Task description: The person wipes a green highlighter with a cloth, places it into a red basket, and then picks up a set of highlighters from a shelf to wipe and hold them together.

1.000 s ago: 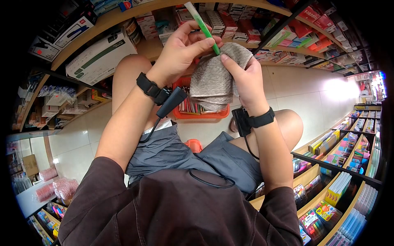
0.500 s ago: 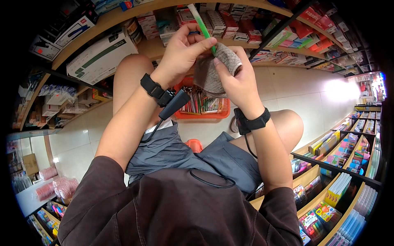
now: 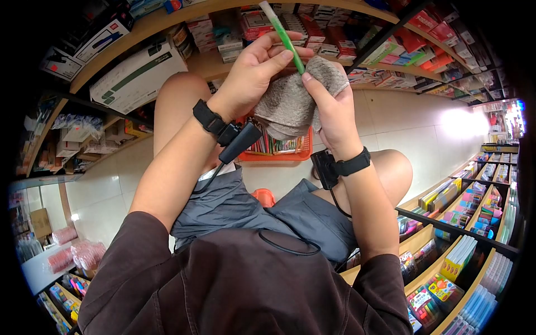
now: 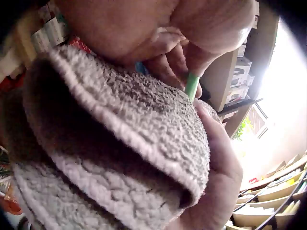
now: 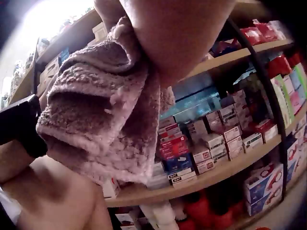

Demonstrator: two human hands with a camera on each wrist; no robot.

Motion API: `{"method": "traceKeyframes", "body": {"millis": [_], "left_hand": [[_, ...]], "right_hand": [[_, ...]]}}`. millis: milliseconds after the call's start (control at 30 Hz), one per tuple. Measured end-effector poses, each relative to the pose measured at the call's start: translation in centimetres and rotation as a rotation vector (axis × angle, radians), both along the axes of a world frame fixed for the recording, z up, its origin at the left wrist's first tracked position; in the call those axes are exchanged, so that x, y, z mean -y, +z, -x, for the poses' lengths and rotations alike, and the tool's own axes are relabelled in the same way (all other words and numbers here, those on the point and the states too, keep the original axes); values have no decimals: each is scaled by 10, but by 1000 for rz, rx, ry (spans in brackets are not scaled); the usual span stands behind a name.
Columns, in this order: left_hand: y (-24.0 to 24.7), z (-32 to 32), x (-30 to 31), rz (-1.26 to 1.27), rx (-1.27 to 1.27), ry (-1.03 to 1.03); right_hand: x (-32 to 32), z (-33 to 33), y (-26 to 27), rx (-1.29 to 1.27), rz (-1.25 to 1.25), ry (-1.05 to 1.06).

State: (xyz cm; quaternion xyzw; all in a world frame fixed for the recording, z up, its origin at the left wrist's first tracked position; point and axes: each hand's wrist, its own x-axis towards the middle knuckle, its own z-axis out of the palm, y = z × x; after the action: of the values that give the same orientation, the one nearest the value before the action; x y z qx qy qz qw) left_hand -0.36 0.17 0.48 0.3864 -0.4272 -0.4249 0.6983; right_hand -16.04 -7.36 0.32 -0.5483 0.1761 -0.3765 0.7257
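A green pen [image 3: 285, 37] with a whitish upper end slants between the two hands in the head view. My left hand [image 3: 255, 71] pinches it between thumb and fingers. My right hand [image 3: 335, 109] grips a folded grey cloth [image 3: 287, 103], its thumb near the pen's lower end where that end meets the cloth. In the left wrist view the cloth [image 4: 139, 110] hangs in layers and a short green piece of the pen [image 4: 192, 87] shows between the hands. The right wrist view shows the cloth [image 5: 100, 110] below the right hand [image 5: 172, 33]; the pen is hidden there.
An orange basket [image 3: 279, 157] of pens or pencils stands on the floor [image 3: 385, 120] below the hands, between the knees. Shelves of small boxes [image 3: 259, 25] run along the front. Stationery racks [image 3: 446, 262] stand at the right, and a large white box [image 3: 139, 78] at the left.
The right hand and cloth moved left, then back right, relative to the pen. The cloth bunched up and now spreads wider again. The left hand has shifted slightly right with the pen.
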Motion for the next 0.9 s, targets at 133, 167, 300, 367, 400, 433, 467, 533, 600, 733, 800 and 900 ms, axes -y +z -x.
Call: {"method": "traceKeyframes", "body": {"millis": [133,167,300,367,400,433,467,533,600,733,800,900], "left_hand": [[2,2,-4,-6,-68,-24],[5,2,-5,-9,-74,-12],[7,4,-7,-6,-110,46],[-1,4,-3,-35,-129,116],[-3,3,0,-49,-138,151],[-5,2,0,-58,-158,147],[-6,0,0,-67,-177,144],[-7,-3,0,-76,-183,134],[-7,-6,0,-75,-157,123],[-4,-5,-2,-34,-110,66],[-2,-4,-2,-1,-85,38],[4,-1,-4,0,-46,26]], "right_hand": [[-2,-3,-2,26,44,-31],[-3,-4,-1,35,41,-39],[-2,-6,-1,50,73,-73],[-3,-6,0,32,127,-91],[-3,-5,1,24,154,-100],[-2,-5,1,1,180,-88],[-2,-3,1,-21,207,-77],[-2,-2,2,-35,209,-49],[-2,0,2,-20,164,-14],[-1,2,5,-12,47,10],[0,3,3,-3,-19,38],[1,5,7,8,-159,67]]}}
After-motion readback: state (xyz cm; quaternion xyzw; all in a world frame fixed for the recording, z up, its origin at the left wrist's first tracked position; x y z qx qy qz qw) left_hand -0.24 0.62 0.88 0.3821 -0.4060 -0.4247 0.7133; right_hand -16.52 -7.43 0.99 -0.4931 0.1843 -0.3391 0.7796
